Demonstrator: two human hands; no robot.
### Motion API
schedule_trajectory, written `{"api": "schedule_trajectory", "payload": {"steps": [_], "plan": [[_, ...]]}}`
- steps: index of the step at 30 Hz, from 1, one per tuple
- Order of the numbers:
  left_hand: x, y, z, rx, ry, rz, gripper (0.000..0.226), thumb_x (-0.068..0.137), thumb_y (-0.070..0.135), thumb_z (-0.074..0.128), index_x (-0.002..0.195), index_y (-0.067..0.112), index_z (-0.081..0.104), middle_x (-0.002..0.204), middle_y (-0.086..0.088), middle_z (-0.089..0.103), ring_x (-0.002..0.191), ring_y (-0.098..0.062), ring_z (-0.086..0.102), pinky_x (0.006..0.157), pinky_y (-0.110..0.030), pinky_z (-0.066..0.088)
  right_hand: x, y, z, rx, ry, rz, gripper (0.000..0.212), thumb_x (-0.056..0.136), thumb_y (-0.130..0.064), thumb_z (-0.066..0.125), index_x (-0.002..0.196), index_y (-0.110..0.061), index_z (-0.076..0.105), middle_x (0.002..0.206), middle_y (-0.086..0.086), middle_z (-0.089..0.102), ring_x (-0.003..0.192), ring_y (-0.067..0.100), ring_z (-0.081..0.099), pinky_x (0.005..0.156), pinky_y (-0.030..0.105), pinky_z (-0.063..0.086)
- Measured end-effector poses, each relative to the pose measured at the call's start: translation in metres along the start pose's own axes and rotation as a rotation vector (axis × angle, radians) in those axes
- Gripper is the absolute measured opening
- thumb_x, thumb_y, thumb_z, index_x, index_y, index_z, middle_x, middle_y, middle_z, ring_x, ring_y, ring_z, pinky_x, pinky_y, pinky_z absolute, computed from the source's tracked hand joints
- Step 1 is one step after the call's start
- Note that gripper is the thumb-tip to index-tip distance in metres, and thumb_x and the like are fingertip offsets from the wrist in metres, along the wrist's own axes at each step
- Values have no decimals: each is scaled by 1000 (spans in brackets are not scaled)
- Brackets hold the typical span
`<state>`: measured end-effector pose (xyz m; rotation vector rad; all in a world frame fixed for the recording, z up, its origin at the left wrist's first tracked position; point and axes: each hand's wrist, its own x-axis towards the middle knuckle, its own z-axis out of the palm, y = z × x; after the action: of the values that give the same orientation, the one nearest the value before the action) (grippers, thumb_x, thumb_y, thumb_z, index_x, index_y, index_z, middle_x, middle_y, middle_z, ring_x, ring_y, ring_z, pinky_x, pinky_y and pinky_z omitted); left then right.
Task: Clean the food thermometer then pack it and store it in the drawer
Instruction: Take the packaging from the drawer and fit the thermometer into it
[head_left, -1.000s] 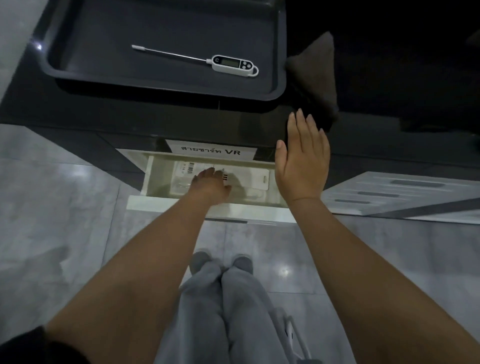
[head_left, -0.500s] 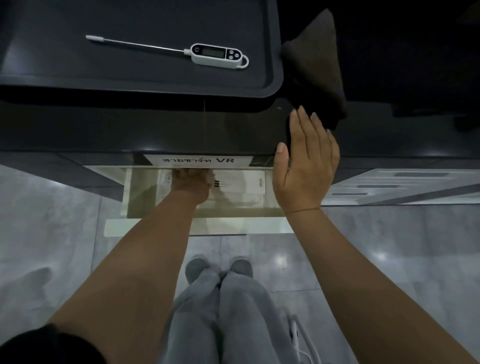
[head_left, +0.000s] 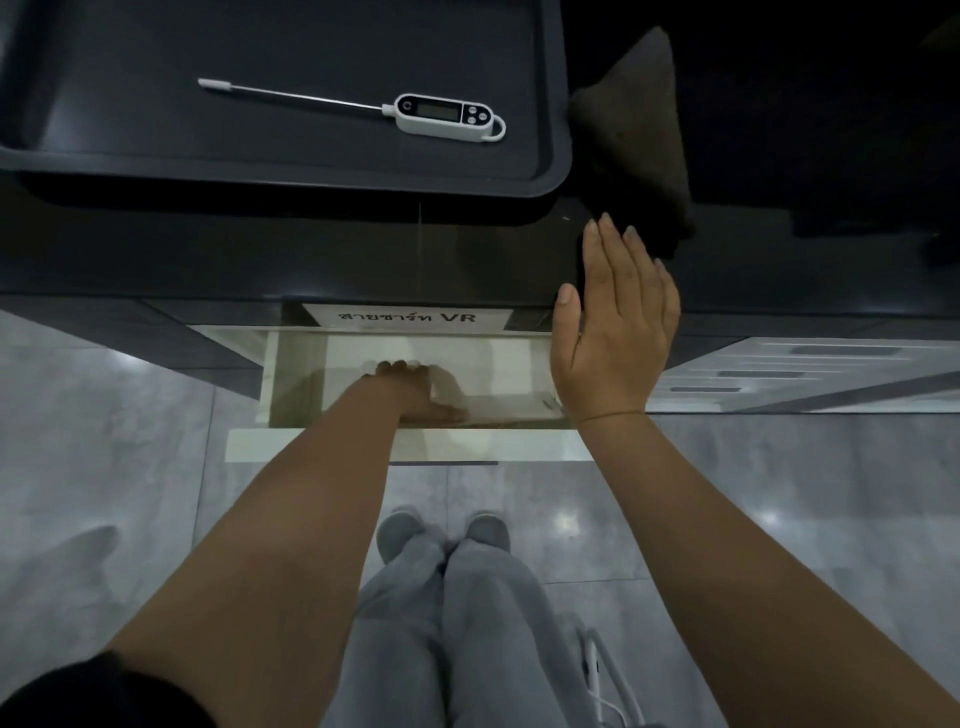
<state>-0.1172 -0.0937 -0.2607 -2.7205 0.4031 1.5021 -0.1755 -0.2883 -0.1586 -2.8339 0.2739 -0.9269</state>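
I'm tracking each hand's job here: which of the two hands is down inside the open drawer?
The left hand reaches into the white drawer; the right hand hovers flat above the dark counter edge, holding nothing.

A dark glossy countertop carries a black tray near its front edge, and a dark folded cloth lies just beside the tray's right side. A white food thermometer lies flat in the tray, its probe pointing left.
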Motion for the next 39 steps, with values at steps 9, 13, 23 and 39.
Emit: {"api": "schedule_trajectory", "payload": {"steps": [9,13,23,39], "plan": [[-26,6,-11,-162,-337,74,135,42,107,25,156,35,20,165,5,15,150,-24,17,120,-48,16,1,0,-5,-10,-87,-4,51,101,-34,32,145,-11,46,150,3,47,142,21,38,119,39,21],[-51,10,-32,-153,-393,125,120,58,100,34,156,34,21,164,6,17,150,-25,17,120,-49,15,3,0,-10,-15,-175,0,53,102,-36,29,147,-12,42,153,3,42,144,20,33,120,38,18],[-109,8,-35,-20,2,222,53,93,26,60,143,33,44,137,5,53,121,-23,52,97,-34,43,-20,-17,-56,59,-247,-180,48,96,-28,47,140,-9,46,144,10,44,131,23,41,115,44,25],[-259,46,-113,392,452,227,32,91,25,61,123,30,59,115,1,66,106,-26,62,78,-36,43,34,-46,-132,21,-968,-294,41,91,-49,52,128,-30,55,109,5,70,100,31,64,74,36,45]]}}
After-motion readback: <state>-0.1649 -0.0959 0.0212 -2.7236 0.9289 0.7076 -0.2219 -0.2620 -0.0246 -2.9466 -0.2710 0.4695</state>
